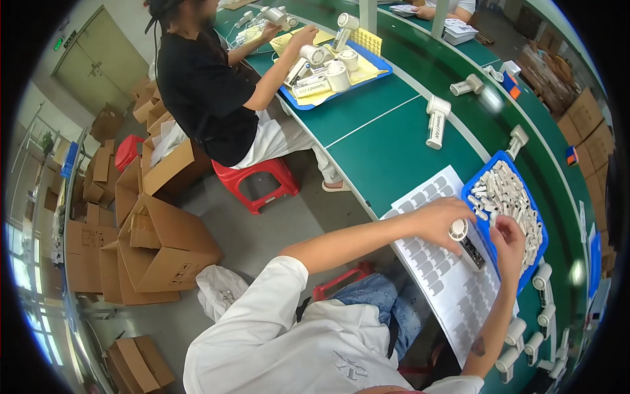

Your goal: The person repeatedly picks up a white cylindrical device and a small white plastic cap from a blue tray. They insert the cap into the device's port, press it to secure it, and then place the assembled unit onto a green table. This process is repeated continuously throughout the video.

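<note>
I see the left hand (441,224) gripping a handheld fan (468,248) at the wearer's two o'clock: probably light, stiff, smooth; dark inside maybe fragile, hold the casing. Right hand (509,241) seemingly pinches a small white piece (493,216).

Cardboard boxes (172,230) near red stool (257,177); double door (88,72) in wall (134,33).

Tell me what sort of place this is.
Probably a factory assembly line: white handheld fans dot a green worktop, a blue tray holds many small pale parts, and cardboard boxes stand nearby.
</note>
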Demonstrator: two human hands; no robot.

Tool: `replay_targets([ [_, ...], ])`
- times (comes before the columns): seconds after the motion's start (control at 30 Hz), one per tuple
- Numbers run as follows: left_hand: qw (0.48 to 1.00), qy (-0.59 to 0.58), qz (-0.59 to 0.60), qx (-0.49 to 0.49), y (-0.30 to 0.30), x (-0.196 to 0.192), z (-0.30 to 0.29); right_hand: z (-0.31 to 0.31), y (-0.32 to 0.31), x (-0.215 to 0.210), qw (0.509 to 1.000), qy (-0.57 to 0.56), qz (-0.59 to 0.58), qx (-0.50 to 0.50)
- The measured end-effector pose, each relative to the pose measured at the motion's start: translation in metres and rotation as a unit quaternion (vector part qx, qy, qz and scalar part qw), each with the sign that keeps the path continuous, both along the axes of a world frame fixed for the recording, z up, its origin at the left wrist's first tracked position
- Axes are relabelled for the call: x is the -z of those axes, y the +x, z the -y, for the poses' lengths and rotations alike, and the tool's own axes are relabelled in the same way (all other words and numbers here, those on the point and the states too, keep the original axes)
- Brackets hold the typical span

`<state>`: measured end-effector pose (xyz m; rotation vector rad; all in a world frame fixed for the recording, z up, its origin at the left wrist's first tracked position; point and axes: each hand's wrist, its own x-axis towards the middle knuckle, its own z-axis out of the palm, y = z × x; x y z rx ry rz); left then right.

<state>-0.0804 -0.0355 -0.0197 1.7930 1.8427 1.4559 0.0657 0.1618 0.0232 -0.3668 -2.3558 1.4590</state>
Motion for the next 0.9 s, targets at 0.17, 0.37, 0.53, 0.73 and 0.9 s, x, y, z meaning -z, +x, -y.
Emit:
replay_targets([
  [0.17, 0.995, -0.081, 0.050, 0.023, -0.003, -0.013, -0.011, 0.030, 0.038, -0.008, 0.950, -0.307, -0.053, -0.003],
  [0.37, 0.996, -0.069, -0.061, 0.007, 0.003, -0.005, -0.014, 0.074, 0.042, -0.028, 0.930, -0.352, -0.040, -0.093],
  [0.53, 0.999, -0.030, -0.016, -0.009, 0.005, -0.010, -0.013, 0.104, 0.047, -0.054, 0.873, -0.454, -0.043, -0.175],
  [0.73, 1.000, 0.013, 0.007, 0.002, 0.009, -0.015, -0.011, 0.146, 0.043, -0.083, 0.768, -0.542, -0.039, -0.340],
  [0.9, 0.999, 0.008, 0.010, 0.031, 0.013, -0.003, -0.017, 0.151, 0.034, -0.093, 0.726, -0.489, -0.043, -0.481],
])
